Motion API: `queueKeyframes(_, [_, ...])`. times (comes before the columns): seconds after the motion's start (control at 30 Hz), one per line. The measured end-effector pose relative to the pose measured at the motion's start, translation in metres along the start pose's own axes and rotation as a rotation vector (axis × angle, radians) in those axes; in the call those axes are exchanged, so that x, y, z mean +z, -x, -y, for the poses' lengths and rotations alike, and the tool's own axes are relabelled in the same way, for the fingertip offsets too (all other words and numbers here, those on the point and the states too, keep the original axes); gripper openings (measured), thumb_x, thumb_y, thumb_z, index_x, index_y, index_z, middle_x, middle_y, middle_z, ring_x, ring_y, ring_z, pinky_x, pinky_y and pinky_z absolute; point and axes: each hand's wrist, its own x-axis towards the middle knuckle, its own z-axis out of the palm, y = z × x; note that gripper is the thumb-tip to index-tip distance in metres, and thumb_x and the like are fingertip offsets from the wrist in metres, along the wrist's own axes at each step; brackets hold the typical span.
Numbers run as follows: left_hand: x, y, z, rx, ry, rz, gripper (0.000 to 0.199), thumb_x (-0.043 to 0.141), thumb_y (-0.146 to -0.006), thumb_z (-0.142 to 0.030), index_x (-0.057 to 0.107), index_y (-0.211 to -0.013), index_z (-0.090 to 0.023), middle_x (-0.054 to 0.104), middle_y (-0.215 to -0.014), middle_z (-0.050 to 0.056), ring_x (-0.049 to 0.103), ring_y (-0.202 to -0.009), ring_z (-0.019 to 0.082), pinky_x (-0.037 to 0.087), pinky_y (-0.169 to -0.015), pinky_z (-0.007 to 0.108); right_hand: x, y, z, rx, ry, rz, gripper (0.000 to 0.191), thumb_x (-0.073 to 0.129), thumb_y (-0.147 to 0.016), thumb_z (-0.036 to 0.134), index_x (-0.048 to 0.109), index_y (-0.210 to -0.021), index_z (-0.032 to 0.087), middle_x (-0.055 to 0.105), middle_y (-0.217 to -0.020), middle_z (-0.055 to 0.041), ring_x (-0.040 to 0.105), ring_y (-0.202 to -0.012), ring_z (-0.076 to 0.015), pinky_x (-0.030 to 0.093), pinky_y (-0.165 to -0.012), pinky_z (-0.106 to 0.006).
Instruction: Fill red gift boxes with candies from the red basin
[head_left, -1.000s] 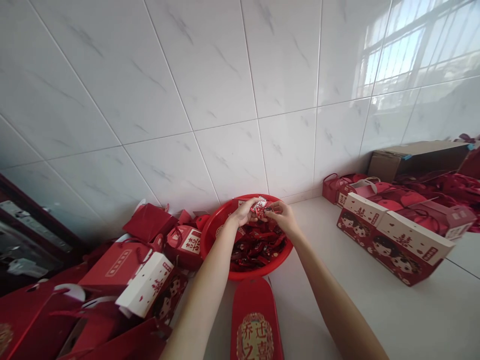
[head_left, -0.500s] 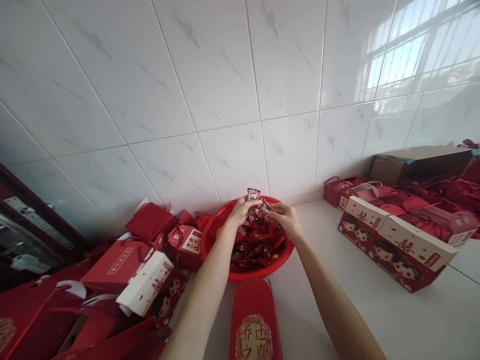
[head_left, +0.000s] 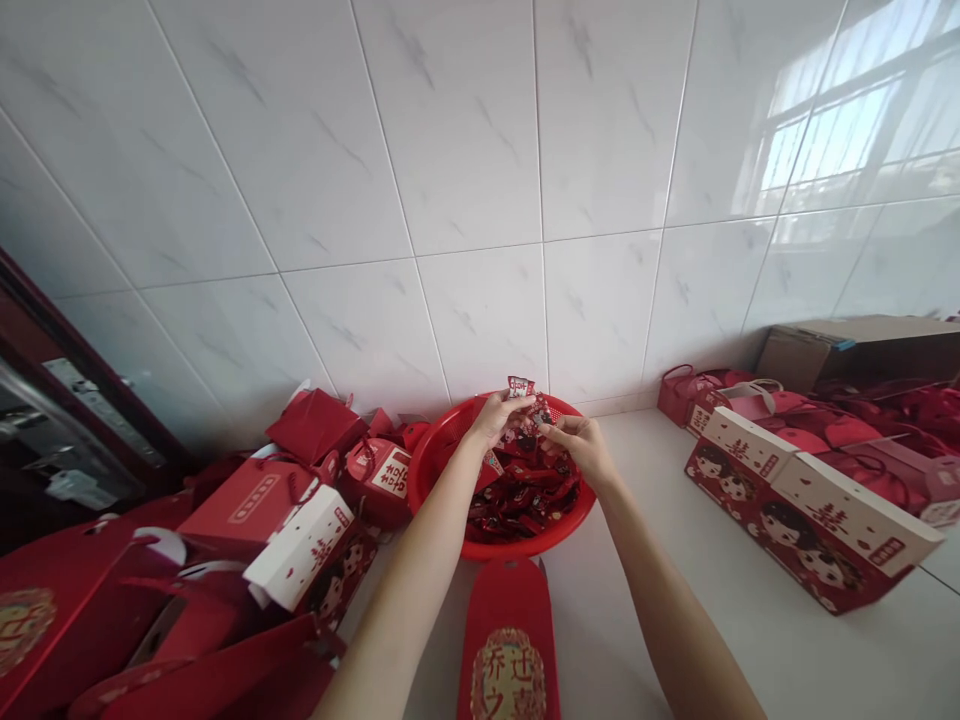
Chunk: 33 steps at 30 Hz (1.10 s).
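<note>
Above a round red plastic basket [head_left: 525, 547], both my hands are close together. My left hand [head_left: 496, 415] is closed on small wrapped candies, and a red and white wrapper [head_left: 521, 386] sticks up past its thumb. My right hand [head_left: 581, 445] pinches a dark red printed candy wrapper [head_left: 538, 412] at its edge, beside the left fingertips. Below them, the basket holds many wrapped candies [head_left: 517, 500] in dark red and black. A red box with gold Chinese lettering [head_left: 510, 640] lies in front of the basket, between my forearms.
Red gift boxes and bags [head_left: 255, 510] are piled on the left. To the right stand white and red printed boxes [head_left: 802, 510], with more red bags [head_left: 840, 430] and a cardboard box [head_left: 855, 350] behind. A white tiled wall [head_left: 480, 200] rises behind the pale counter [head_left: 645, 600].
The view has shifted slightly left, so things sit a little further right. My hands stay over the basket, with the wrappers still between the fingers.
</note>
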Motion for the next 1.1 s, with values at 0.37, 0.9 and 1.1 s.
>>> queueKeyframes(0.37, [-0.005, -0.008, -0.002, -0.001, 0.13, -0.129, 0.04, 0.049, -0.09, -0.054, 0.06, -0.079, -0.017, 0.065, -0.057, 0.001, 0.034, -0.032, 0.005, 0.024, -0.035, 0.02, 0.004, 0.009, 0.012, -0.03, 0.186, 0.266, 0.043, 0.083, -0.064, 0.054, 0.062, -0.054, 0.018, 0.057, -0.048, 0.0028, 0.044, -0.046, -0.0091, 0.033, -0.047, -0.024])
queueKeyframes(0.9, [-0.009, -0.003, 0.007, -0.023, -0.322, 0.067, 0.032, 0.055, -0.083, -0.036, 0.074, -0.066, -0.017, 0.072, -0.063, 0.005, 0.06, -0.06, 0.017, 0.047, -0.062, 0.027, -0.004, -0.005, -0.001, -0.186, -0.093, -0.383, 0.035, 0.076, -0.068, 0.053, 0.061, -0.062, 0.021, 0.064, -0.065, -0.0015, 0.053, -0.058, -0.0136, 0.05, -0.064, -0.03])
queueKeyframes(1.1, [-0.002, -0.004, 0.024, 0.056, -0.617, 0.237, 0.011, 0.073, -0.07, -0.031, 0.076, -0.066, -0.022, 0.073, -0.066, 0.003, 0.066, -0.068, 0.02, 0.048, -0.067, 0.028, -0.005, -0.008, -0.005, -0.188, -0.083, -0.419, 0.035, 0.072, -0.07, 0.055, 0.06, -0.068, 0.022, 0.065, -0.07, -0.0025, 0.056, -0.06, -0.0147, 0.053, -0.067, -0.032])
